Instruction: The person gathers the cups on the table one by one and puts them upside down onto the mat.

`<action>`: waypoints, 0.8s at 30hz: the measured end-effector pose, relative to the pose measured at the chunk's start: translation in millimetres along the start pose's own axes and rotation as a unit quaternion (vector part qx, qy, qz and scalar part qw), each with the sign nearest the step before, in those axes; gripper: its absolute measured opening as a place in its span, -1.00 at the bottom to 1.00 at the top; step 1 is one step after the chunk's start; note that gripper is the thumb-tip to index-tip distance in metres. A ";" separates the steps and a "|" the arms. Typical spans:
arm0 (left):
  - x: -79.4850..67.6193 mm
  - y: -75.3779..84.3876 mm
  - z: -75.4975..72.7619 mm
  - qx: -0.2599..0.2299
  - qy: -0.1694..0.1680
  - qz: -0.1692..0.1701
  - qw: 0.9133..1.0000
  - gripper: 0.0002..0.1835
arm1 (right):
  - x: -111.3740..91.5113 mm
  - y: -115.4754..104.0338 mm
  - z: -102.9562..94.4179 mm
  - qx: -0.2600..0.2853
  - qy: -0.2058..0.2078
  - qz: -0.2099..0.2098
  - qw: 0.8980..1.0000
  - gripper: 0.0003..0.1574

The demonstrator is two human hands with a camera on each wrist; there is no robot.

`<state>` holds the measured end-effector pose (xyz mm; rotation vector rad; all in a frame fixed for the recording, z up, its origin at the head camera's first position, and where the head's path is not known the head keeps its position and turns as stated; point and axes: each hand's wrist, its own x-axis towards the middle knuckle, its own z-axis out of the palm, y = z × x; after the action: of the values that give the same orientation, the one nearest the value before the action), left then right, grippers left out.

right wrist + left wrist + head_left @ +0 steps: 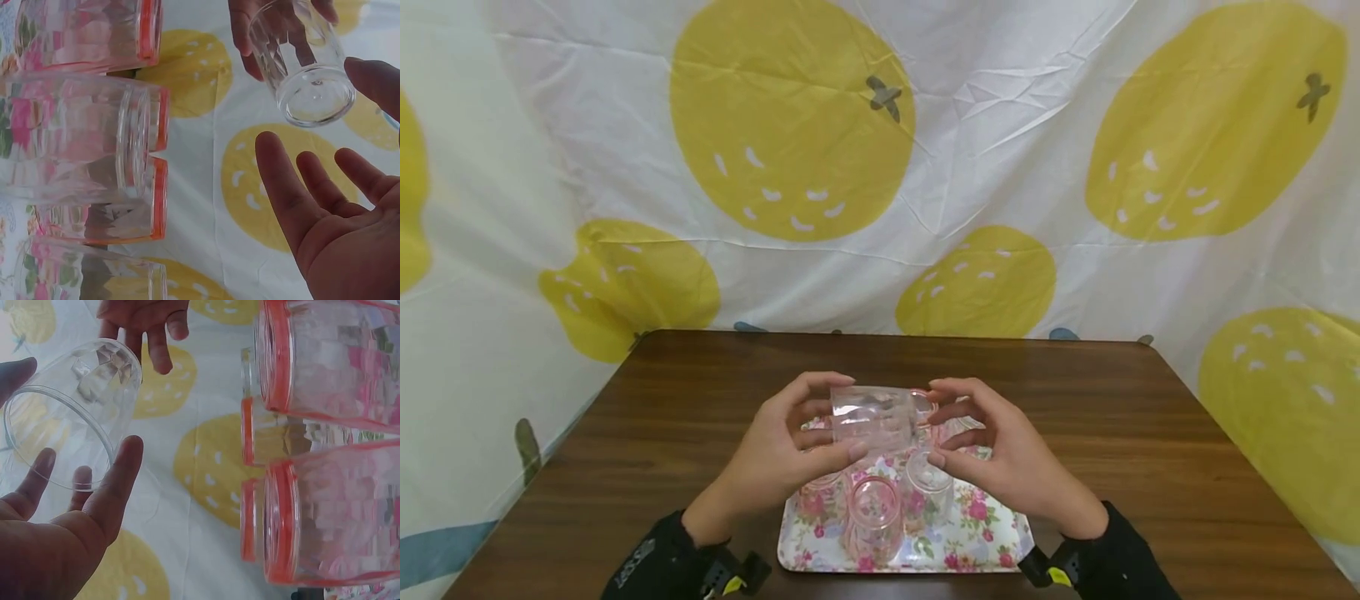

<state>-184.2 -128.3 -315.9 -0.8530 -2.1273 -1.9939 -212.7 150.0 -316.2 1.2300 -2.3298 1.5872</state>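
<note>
My left hand (pixel 775 450) holds a clear drinking glass (pixel 874 417) sideways above the tray, thumb and fingers about its rim end. In the left wrist view the open mouth of this glass (pixel 59 437) faces the camera. Its round base (pixel 317 94) points towards my right hand (pixel 1003 446). The right fingers are spread and loosely bent around the base end, with no clear grip on it. Below, pink-tinted glasses (pixel 875 512) and another clear glass (pixel 929 483) stand on the floral tray (pixel 977 542). The hands partly hide those farther back.
The tray lies on a dark brown wooden table (pixel 700 400), near its front edge. Behind it hangs a white cloth (pixel 985 167) with yellow fruit prints. In the right wrist view several glasses (pixel 75 137) stand close together beside the right hand.
</note>
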 end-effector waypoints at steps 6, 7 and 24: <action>4.0 0.4 9.9 -0.017 -0.017 0.005 1.000 -0.39 | -0.1 -2.9 1.0 0.048 -0.002 -0.001 0.999 -0.19; 4.7 0.5 11.6 -0.021 -0.021 0.005 1.000 -0.39 | -0.2 -3.2 1.2 0.054 -0.002 0.000 0.999 -0.19; 10.1 0.4 27.6 -0.061 -0.041 0.011 0.997 -0.35 | -1.8 -7.5 -5.0 0.100 0.000 -0.008 0.995 -0.33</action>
<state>-184.4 -98.9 -314.8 -0.9882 -2.0449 -2.1315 -208.5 154.0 -309.1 1.2816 -2.1973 1.8539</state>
